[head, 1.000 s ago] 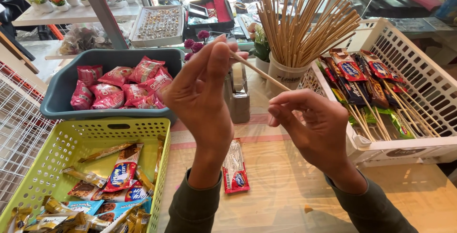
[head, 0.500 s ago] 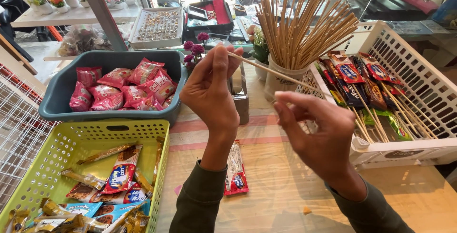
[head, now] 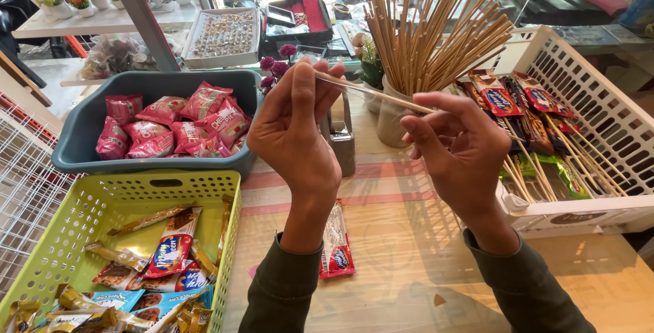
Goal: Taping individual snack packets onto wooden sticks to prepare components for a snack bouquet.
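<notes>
A: Holding what, up in the middle?

B: Holding one thin wooden stick (head: 371,91) in the air above the desk (head: 409,272). Pinching its 10 o'clock end with the left hand (head: 300,135). Pinching its 4 o'clock end with the right hand (head: 463,152). Keeping both hands narrow, squeezing with just the fingertips.

A: Why gripping both ends?

B: Probably keeping such a skinny thing steady and stopping it from rolling away. Lifting it up close, likely for seeing it well.

A: Standing at 12 o'clock from the hands, what?

B: Standing upright in a white cup (head: 392,118), a big bunch of sticks (head: 436,40). Fanning out at the top, so likely making single ones easy to pull out.

A: And over at 3 o'clock?

B: Lying in a white basket (head: 599,81), wrapped treats on sticks (head: 518,112). Pointing the stick ends toward 5 o'clock, all much the same way.

A: And at 9 o'clock?

B: Sitting in a blue-grey tub (head: 82,139), pink snack bags (head: 184,125). Piling up at 7 o'clock in a green basket (head: 102,203), long candy bars (head: 163,258). Sorting by kind, it seems, one bin for each.

A: Lying flat at 6 o'clock, under the left wrist?

B: Resting alone on the desk, one red packet (head: 336,241). Not touching either hand.
</notes>
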